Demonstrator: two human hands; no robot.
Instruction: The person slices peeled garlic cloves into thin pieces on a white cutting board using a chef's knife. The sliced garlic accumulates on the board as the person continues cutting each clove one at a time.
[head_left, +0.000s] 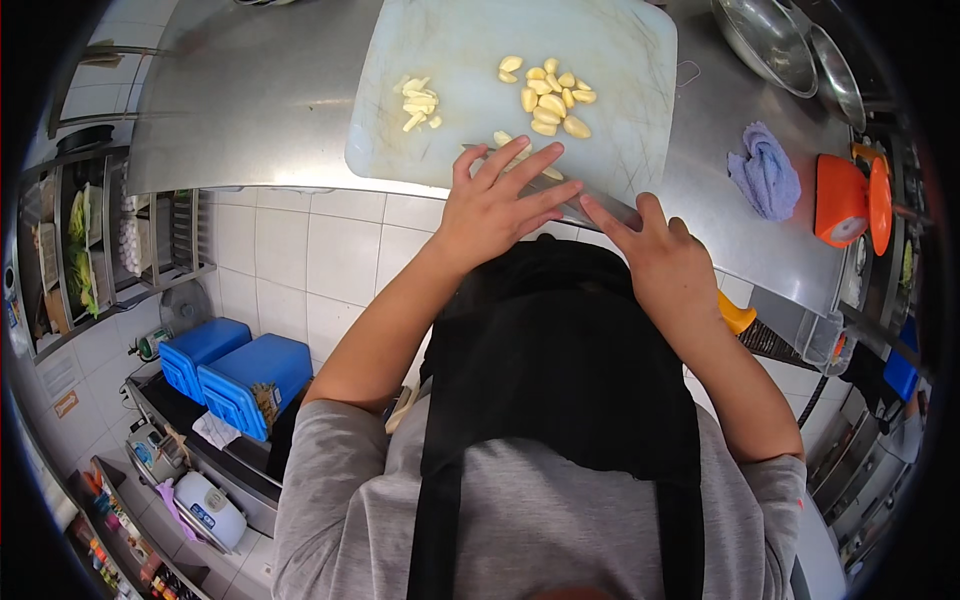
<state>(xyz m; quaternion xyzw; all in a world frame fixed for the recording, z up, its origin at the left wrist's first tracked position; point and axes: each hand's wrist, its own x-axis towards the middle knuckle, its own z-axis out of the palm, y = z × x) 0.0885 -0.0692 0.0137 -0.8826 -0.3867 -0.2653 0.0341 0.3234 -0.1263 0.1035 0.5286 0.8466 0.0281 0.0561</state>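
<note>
A white plastic cutting board lies on the steel table in front of me. Whole peeled garlic cloves form a loose group at its middle, and cut garlic pieces sit in a pile to the left. My right hand grips a knife, whose blade points left along the board's near edge; the handle is mostly hidden in the fist. My left hand, its fingers spread, is over the blade. Garlic slices lie by the blade, partly behind those fingers.
On the steel table, a purple cloth lies to the right, near an orange kitchen scale. Metal bowls stand at the back right. Blue lidded bins are low on the left, below a rack holding vegetables.
</note>
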